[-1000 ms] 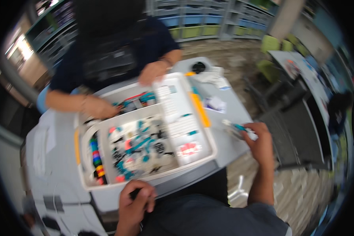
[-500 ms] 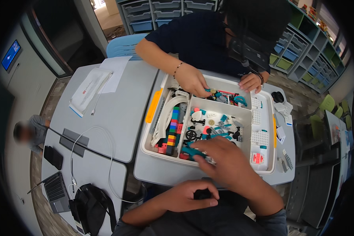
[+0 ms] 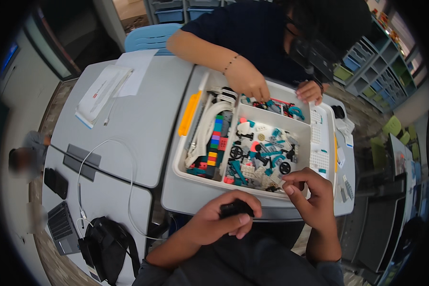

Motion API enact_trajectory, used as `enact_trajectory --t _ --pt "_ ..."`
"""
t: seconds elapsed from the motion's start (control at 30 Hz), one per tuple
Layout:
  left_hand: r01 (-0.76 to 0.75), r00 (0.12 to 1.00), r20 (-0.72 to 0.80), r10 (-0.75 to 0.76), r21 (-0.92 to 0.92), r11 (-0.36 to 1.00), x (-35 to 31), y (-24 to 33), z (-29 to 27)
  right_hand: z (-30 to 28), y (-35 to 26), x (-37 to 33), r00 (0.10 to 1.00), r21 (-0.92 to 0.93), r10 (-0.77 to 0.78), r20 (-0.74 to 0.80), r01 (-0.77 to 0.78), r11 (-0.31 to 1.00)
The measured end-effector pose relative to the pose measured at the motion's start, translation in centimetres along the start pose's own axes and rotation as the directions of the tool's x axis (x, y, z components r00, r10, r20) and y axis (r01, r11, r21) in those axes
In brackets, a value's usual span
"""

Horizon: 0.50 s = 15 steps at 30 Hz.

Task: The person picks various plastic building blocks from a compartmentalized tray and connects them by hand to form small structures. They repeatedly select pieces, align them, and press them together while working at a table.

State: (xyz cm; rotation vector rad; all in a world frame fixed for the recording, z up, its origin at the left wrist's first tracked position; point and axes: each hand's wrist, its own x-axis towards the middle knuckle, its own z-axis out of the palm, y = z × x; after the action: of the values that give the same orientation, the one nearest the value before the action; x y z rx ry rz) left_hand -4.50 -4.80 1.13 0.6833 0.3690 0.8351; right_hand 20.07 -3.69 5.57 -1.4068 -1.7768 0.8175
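Note:
A white parts tray [image 3: 180, 157] with several compartments lies on the grey table [image 3: 128, 119], filled with small teal, black, white and coloured building pieces [image 3: 252, 157]. My left hand [image 3: 226, 217] is closed around a small black object [image 3: 234, 208] at the table's near edge. My right hand [image 3: 310, 195] is at the tray's near rim, its fingertips pinched on a small pale piece [image 3: 280, 179]. Across the table another person's two hands [image 3: 252, 83] reach into the tray's far compartment.
A yellow tray handle [image 3: 189, 113] lies on the tray's left side. Papers [image 3: 102, 90] sit at the far left of the table. A white cable [image 3: 88, 167], a black phone [image 3: 56, 182], a laptop corner [image 3: 62, 229] and a black bag [image 3: 105, 248] are at near left. Storage shelves stand at right.
The view has swung and steadied over the tray. My right hand came back from the tray's middle to its near rim. My left hand stays closed near the table edge.

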Motion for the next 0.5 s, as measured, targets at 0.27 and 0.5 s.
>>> enact_trajectory --t 0.27,0.5 --pt "0.021 0.984 -0.145 0.100 0.662 0.749 3.4 -2.6 3.5 -1.6 1.9 -3.9 0.996 0.365 -0.013 0.087 -0.020 0.931" --pt "-0.028 0.986 -0.056 0.160 0.878 0.477 4.1 -3.4 5.1 -2.0 3.3 -4.6 0.991 0.362 -0.092 0.095 0.052 0.931"
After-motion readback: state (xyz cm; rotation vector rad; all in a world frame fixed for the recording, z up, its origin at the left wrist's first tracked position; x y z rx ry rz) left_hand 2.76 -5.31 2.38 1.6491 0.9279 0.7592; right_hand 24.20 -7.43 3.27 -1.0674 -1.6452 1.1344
